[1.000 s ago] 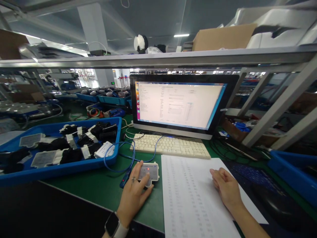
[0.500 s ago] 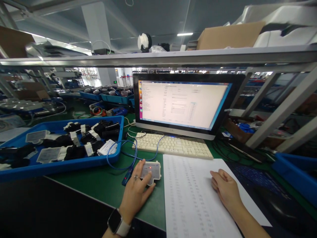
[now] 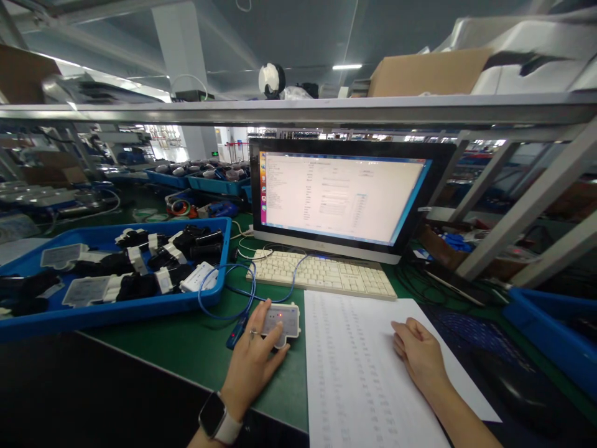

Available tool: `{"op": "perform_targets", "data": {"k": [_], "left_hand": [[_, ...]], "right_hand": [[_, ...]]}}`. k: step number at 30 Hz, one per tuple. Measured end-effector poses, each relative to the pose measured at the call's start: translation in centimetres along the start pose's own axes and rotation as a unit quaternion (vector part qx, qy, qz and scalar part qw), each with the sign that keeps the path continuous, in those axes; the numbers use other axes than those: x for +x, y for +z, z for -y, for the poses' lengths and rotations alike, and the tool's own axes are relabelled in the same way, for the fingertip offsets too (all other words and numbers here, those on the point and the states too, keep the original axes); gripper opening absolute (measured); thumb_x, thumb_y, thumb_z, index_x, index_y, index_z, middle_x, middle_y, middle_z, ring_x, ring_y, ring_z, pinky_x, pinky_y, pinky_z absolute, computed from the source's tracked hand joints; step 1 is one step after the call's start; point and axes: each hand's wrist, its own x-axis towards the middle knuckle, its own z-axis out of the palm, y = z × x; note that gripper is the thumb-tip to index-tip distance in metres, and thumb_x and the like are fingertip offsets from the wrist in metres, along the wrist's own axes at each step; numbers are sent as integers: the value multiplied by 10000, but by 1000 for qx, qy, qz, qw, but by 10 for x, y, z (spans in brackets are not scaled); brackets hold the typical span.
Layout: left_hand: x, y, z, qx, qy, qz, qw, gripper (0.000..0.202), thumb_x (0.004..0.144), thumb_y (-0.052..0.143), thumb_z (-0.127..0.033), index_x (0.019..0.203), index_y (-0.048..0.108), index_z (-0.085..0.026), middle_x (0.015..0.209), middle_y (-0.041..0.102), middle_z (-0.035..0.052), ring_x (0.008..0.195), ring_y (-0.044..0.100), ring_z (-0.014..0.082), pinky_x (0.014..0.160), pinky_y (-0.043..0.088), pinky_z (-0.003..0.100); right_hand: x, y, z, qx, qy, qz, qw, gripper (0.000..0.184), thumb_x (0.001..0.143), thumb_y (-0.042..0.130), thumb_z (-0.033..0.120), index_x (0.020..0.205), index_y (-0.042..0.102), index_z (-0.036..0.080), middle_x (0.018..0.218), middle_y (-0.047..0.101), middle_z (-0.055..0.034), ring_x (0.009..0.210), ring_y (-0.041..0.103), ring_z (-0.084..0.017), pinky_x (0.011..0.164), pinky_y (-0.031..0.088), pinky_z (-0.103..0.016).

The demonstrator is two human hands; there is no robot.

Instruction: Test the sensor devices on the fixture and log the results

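Note:
My left hand, with a ring and a wristwatch, grips a small white plastic box with a grey face. One finger presses on that face, near a lit red light. Beside the fingers lies a blue dongle with its own red light, partly under the hand; a blue cable loops close by. My right hand rests on a printed paper sheet, fingers curled into a loose fist, and nothing shows in it. Columns of small print on the sheet are too blurred to read.
A blue tray of black and white parts stands at left. A cream keyboard sits below a lit monitor. At right are a black mouse and a blue bin. An overhead shelf crosses the view.
The view has shifted very slightly, so things appear a little further left. Both hands keep the same pose, the left on the box and the right on the paper.

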Motion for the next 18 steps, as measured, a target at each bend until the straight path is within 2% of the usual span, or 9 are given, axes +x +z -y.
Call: {"op": "perform_targets", "data": {"k": [5,12,18], "left_hand": [[1,-1,-1,-6,2,-7,1000,199,830,560,-211,1027,553,-192,1446,303,145,1310,339,319,972,453,476],[0,0,-1,-3,6,4,1000,208,851,536,-215,1054,531,-170,1444,274,179,1323,308,326,990,437,480],[0,1,0,-15,0,-2,1000,187,847,541,-215,1033,539,-196,1457,270,135,1326,308,313,989,443,473]], "right_hand": [[-1,1,2,-8,-8,5,1000,554,548,759,302,547,210,228,465,169,124,351,178,-30,327,144,-170],[1,1,0,1,-3,6,1000,555,569,753,295,558,202,230,475,157,127,351,172,-28,326,143,-167],[1,0,0,13,7,-1,1000,561,551,763,280,553,205,225,465,163,129,353,177,-26,332,139,-162]]}}
